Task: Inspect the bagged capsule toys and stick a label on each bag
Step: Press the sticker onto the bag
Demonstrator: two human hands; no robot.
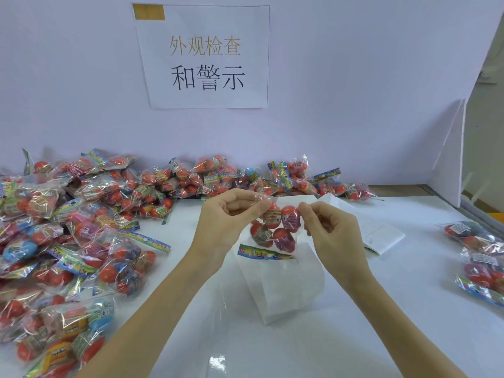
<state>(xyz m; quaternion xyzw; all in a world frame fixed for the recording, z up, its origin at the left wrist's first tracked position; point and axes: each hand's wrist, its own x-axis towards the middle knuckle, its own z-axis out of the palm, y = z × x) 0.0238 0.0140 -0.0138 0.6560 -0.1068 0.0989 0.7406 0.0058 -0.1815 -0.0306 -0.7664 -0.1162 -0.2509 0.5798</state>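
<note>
A clear bag of red capsule toys (274,227) hangs upside down above the middle of the table, its colourful header card at the bottom. My left hand (226,222) pinches the bag's upper left edge. On the bag's right side my right hand (330,230) pinches the plastic next to a red capsule. A white label sheet (283,290) lies on the table under the bag. Whether a label sits on this bag I cannot tell.
A large heap of bagged capsule toys (71,236) covers the table's left side and runs along the back wall. A few more bags (480,257) lie at the right edge. A small printed sheet (381,237) lies right of my hands. A paper sign (204,55) hangs on the wall.
</note>
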